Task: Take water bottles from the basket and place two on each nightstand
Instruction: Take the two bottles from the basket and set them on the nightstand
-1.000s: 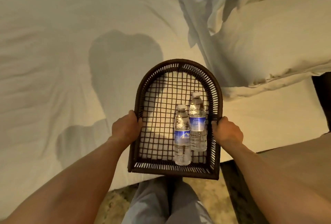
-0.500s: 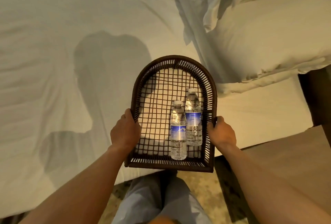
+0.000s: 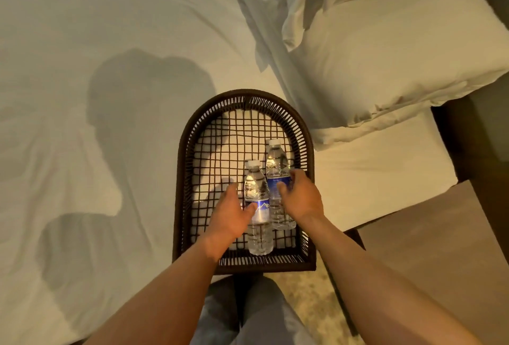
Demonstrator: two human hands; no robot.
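A dark woven basket (image 3: 185,179) rests on the edge of the bed. Two clear water bottles with blue labels lie in it side by side, caps pointing away from me. My left hand (image 3: 230,216) is inside the basket beside the left bottle (image 3: 260,240); its thumb touches the label and its fingers are spread on the bottle's left. My right hand (image 3: 301,198) wraps the right bottle (image 3: 275,158) at its label, thumb on one side and fingers on the other. Both bottles still lie on the basket floor.
White bed sheet (image 3: 96,27) spreads to the left and beyond the basket. A pillow (image 3: 385,63) and rumpled cover lie at the upper right. The brown nightstand top (image 3: 429,251) is at the lower right, beside the bed. My legs and patterned floor are below the basket.
Both hands have let go of the basket's side rims and moved inside it onto the bottles. The basket now sits on the bed edge.
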